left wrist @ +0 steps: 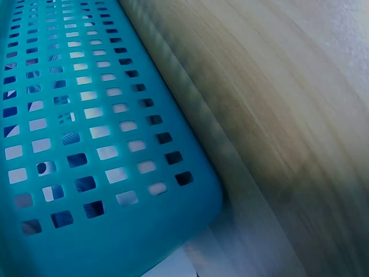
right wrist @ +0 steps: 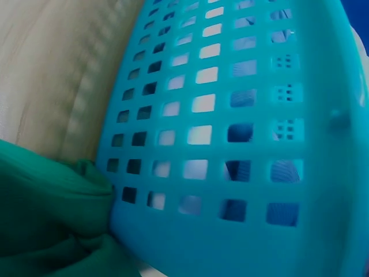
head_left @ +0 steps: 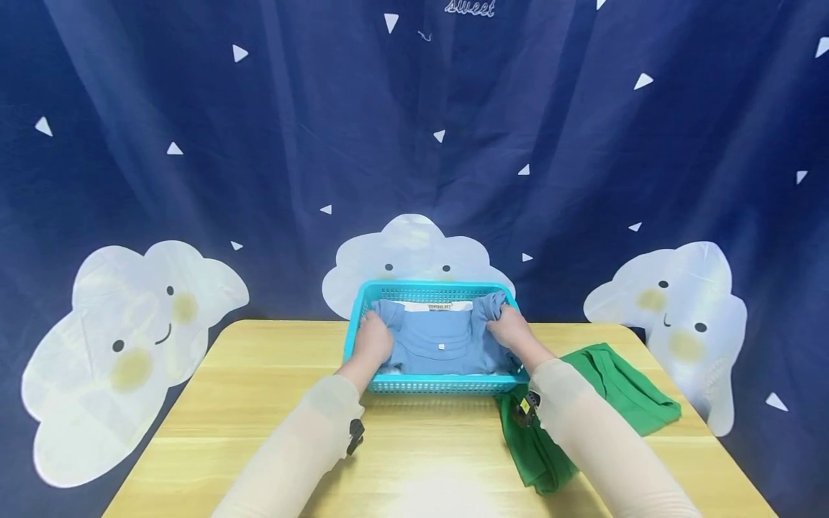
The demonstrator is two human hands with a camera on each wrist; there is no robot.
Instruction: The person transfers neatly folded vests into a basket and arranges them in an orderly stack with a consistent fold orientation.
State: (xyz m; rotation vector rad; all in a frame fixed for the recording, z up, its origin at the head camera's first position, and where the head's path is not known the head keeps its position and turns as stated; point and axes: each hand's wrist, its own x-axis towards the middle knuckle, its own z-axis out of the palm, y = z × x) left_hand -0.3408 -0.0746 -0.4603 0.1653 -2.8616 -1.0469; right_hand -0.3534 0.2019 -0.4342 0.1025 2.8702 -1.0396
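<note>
A blue garment [head_left: 440,342] with a white label at its neckline lies spread inside a turquoise perforated basket [head_left: 440,387]. The left hand [head_left: 374,342] grips the garment's left shoulder just inside the basket's left side. At the right side, the right hand [head_left: 512,329] pinches a bunched fold of the same garment. Both wrist views look at the basket's outer wall [left wrist: 121,225], [right wrist: 230,242], and neither shows a hand; bits of blue and white cloth show through its holes.
A green garment [head_left: 624,388] lies crumpled on the wooden table [head_left: 259,417], beside and partly below the right forearm, touching the basket's near right corner. Behind the table hangs a dark blue curtain [head_left: 363,158] with white clouds and triangles.
</note>
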